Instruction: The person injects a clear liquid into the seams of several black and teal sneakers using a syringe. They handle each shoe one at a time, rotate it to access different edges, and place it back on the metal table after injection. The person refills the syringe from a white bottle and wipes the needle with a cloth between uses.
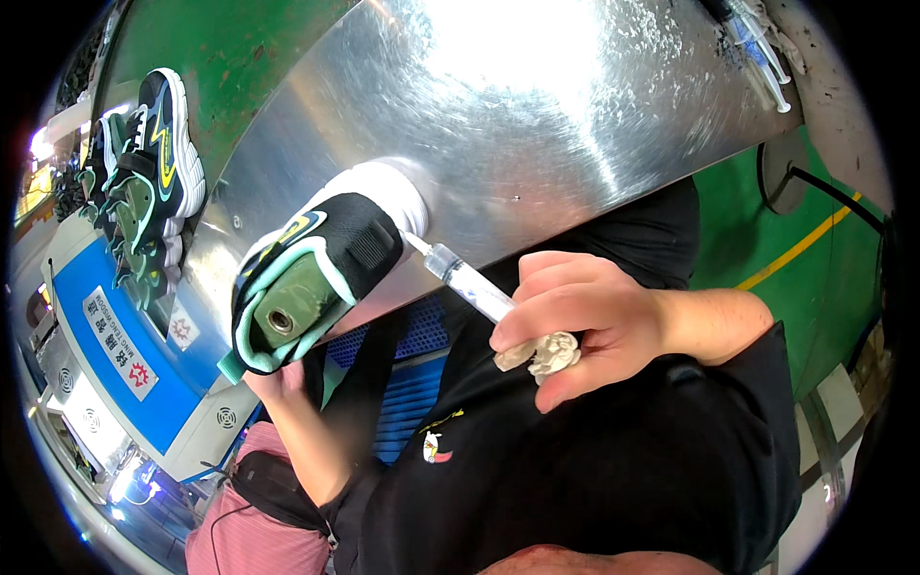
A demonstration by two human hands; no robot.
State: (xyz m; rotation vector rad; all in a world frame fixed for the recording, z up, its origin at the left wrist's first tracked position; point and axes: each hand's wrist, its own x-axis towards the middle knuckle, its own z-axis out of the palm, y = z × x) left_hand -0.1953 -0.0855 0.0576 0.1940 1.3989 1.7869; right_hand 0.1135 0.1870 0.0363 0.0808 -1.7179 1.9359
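A black sneaker [364, 230] with a white sole and mint-green collar trim is tilted at the table's near edge. A green block with a metal-ringed hole [280, 321] fills its opening. My left hand [278, 381] is closed at the collar end, its fingers mostly hidden behind the shoe. In my right hand [585, 321] is a clear plastic syringe [470, 283], its white tip at the seam between black upper and white sole; whether it touches I cannot tell. A crumpled off-white lump [554, 355] also sits between these fingers and the thumb.
Several similar sneakers [168, 153] stand at the far left, near a blue-and-white machine [125, 345]. Other syringes [762, 62] lie at the far right corner of the shiny metal table [498, 144]. A person in a pink striped garment [254, 537] is at the lower left.
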